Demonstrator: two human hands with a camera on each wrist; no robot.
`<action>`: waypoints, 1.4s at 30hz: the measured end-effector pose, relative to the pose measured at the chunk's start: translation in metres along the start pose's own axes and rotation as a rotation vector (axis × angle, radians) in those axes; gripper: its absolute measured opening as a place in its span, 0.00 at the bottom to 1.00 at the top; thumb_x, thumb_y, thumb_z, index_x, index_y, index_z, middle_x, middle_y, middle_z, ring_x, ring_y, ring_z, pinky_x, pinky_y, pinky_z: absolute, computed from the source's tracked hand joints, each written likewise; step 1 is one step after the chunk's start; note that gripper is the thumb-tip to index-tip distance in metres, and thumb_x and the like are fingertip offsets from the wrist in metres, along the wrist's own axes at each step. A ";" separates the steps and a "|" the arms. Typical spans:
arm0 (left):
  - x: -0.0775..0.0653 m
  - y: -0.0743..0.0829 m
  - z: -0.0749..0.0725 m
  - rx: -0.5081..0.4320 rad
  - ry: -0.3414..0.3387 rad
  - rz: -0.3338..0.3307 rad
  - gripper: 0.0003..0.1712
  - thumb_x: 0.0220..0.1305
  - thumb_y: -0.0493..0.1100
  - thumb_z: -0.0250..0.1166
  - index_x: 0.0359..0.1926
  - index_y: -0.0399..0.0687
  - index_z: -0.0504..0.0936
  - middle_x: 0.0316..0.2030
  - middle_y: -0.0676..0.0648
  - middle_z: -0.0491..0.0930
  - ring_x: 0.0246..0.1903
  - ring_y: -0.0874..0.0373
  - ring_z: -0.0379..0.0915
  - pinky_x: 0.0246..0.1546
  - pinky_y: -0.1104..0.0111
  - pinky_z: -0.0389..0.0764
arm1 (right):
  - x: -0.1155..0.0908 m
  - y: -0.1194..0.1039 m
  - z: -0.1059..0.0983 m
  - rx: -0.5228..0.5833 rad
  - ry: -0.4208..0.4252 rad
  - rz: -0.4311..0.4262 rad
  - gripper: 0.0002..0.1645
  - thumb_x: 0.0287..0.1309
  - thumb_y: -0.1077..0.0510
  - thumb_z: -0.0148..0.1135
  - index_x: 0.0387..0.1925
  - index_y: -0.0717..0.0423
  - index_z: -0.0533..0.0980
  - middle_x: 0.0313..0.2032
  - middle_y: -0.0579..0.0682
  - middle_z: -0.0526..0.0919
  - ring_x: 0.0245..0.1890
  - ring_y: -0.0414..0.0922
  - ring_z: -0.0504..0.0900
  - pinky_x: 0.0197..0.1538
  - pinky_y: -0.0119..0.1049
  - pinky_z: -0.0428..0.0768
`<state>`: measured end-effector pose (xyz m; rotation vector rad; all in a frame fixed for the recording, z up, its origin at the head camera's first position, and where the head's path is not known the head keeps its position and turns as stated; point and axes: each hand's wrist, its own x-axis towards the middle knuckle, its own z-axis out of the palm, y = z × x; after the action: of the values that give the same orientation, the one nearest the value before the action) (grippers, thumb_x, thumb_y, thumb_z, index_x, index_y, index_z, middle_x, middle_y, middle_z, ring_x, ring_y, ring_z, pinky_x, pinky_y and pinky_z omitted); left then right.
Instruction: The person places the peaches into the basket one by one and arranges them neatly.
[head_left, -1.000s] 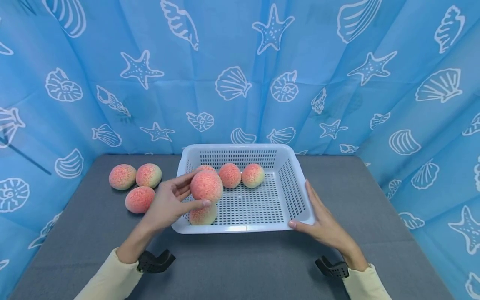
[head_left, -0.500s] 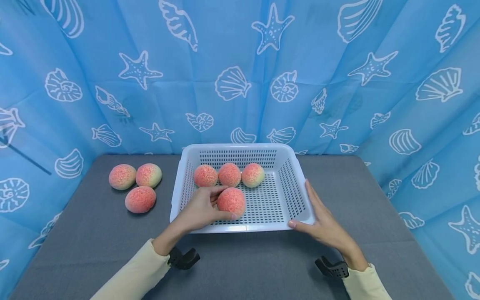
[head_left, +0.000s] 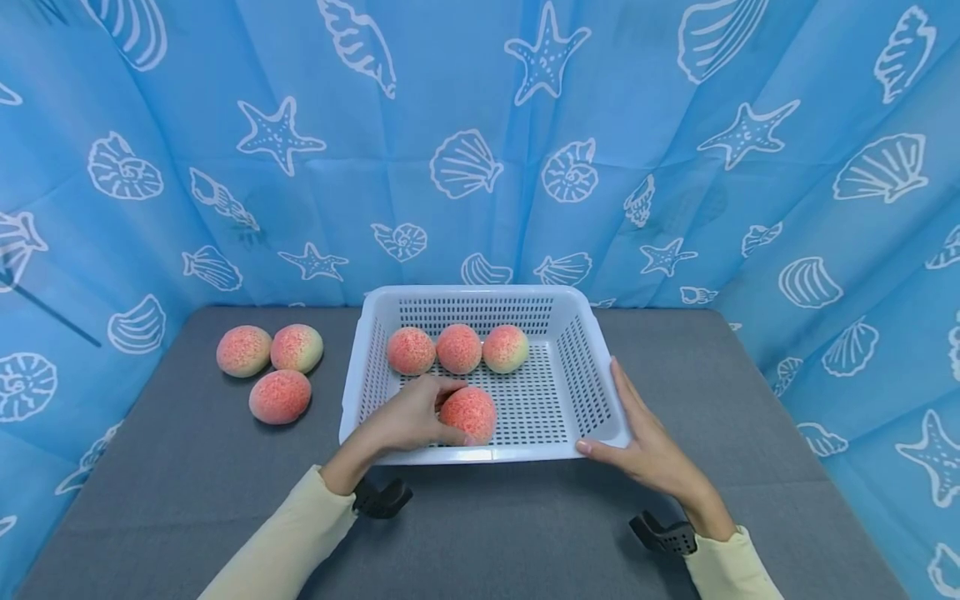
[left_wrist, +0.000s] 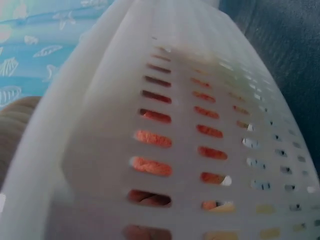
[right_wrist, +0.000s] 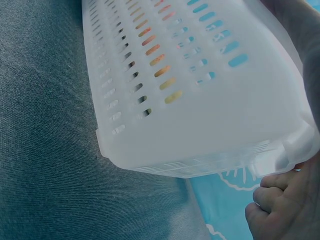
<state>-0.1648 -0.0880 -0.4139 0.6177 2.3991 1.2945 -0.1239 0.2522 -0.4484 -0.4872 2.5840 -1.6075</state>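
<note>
My left hand [head_left: 414, 414] reaches over the front rim of the white perforated plastic basket [head_left: 543, 452] and holds a pinkish-red peach [head_left: 471, 413] low inside it. Behind that, three peaches stand in a row: a red one [head_left: 411, 351], another red one [head_left: 459, 348] and a yellow-green and pink one [head_left: 506, 348]. At the basket's front right corner my right hand [head_left: 652, 450] grips the rim, thumb on the front edge and fingers along the right side. In the left wrist view, red shows through slots of the basket wall [left_wrist: 100, 155]. Curled right fingers [right_wrist: 267, 197] show beside the basket in the right wrist view.
Left of the basket, three more peaches lie on the grey cloth-covered table [head_left: 187, 467]: two behind [head_left: 244, 351] and a redder one [head_left: 280, 397] in front. A blue curtain [head_left: 337, 183] with white shells and starfish hangs around the table's back and sides.
My left hand has carried the peach rightward and down into the basket, from above its left end. It now covers the front-left peach seen earlier. The right hand and basket stay put.
</note>
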 end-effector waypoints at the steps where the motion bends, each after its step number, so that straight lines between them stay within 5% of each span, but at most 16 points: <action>1: 0.000 0.000 0.000 0.009 -0.007 0.004 0.41 0.50 0.35 0.81 0.66 0.38 0.77 0.57 0.45 0.81 0.54 0.55 0.77 0.58 0.55 0.77 | 0.000 0.000 0.000 0.005 -0.001 0.001 0.74 0.53 0.61 0.78 0.81 0.32 0.32 0.79 0.63 0.39 0.58 0.71 0.75 0.44 0.42 0.86; 11: 0.002 -0.004 -0.001 0.131 -0.067 0.083 0.38 0.55 0.42 0.79 0.67 0.39 0.77 0.60 0.46 0.80 0.55 0.56 0.76 0.60 0.54 0.76 | 0.000 -0.002 0.001 0.025 -0.006 0.008 0.74 0.54 0.62 0.77 0.80 0.30 0.32 0.79 0.62 0.38 0.58 0.72 0.74 0.44 0.42 0.86; 17: 0.002 -0.003 0.001 0.189 -0.048 0.067 0.38 0.56 0.44 0.79 0.66 0.41 0.77 0.59 0.47 0.81 0.55 0.56 0.76 0.60 0.56 0.76 | 0.000 -0.001 0.001 0.025 -0.005 0.017 0.75 0.54 0.63 0.77 0.80 0.29 0.32 0.79 0.61 0.38 0.58 0.72 0.75 0.44 0.42 0.86; 27: -0.003 -0.006 -0.001 0.136 0.046 0.037 0.47 0.49 0.48 0.83 0.68 0.38 0.75 0.63 0.41 0.77 0.63 0.46 0.73 0.63 0.49 0.72 | 0.000 -0.002 0.001 0.021 -0.006 0.017 0.74 0.54 0.64 0.76 0.81 0.31 0.32 0.79 0.62 0.39 0.58 0.72 0.74 0.44 0.43 0.86; 31: -0.007 -0.008 -0.005 0.080 0.064 0.051 0.49 0.50 0.49 0.83 0.70 0.39 0.73 0.45 0.41 0.86 0.55 0.48 0.78 0.60 0.51 0.76 | 0.001 -0.003 0.002 0.004 0.002 0.012 0.74 0.54 0.64 0.76 0.81 0.33 0.32 0.78 0.63 0.39 0.58 0.72 0.75 0.44 0.44 0.86; 34: -0.013 -0.009 -0.010 0.037 0.078 0.076 0.48 0.51 0.48 0.82 0.71 0.38 0.72 0.48 0.41 0.85 0.58 0.48 0.77 0.62 0.52 0.74 | 0.001 -0.003 0.002 -0.012 0.009 0.017 0.74 0.53 0.64 0.77 0.81 0.33 0.32 0.78 0.63 0.40 0.57 0.71 0.75 0.44 0.44 0.86; 37: -0.020 -0.009 -0.015 0.012 0.124 0.090 0.47 0.52 0.47 0.82 0.70 0.38 0.73 0.67 0.42 0.73 0.68 0.48 0.68 0.66 0.49 0.68 | 0.001 -0.004 0.002 -0.020 0.013 0.029 0.74 0.53 0.63 0.77 0.81 0.31 0.32 0.78 0.63 0.40 0.58 0.70 0.76 0.44 0.43 0.86; 42: -0.034 -0.009 -0.022 -0.038 0.183 0.089 0.47 0.52 0.49 0.81 0.70 0.40 0.72 0.68 0.42 0.73 0.67 0.47 0.68 0.65 0.50 0.70 | 0.001 -0.005 0.002 -0.025 0.014 0.039 0.75 0.53 0.62 0.77 0.81 0.30 0.32 0.78 0.63 0.40 0.58 0.70 0.76 0.44 0.44 0.86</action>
<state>-0.1487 -0.1253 -0.4065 0.6266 2.5102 1.4886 -0.1239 0.2483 -0.4449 -0.4262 2.6095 -1.5744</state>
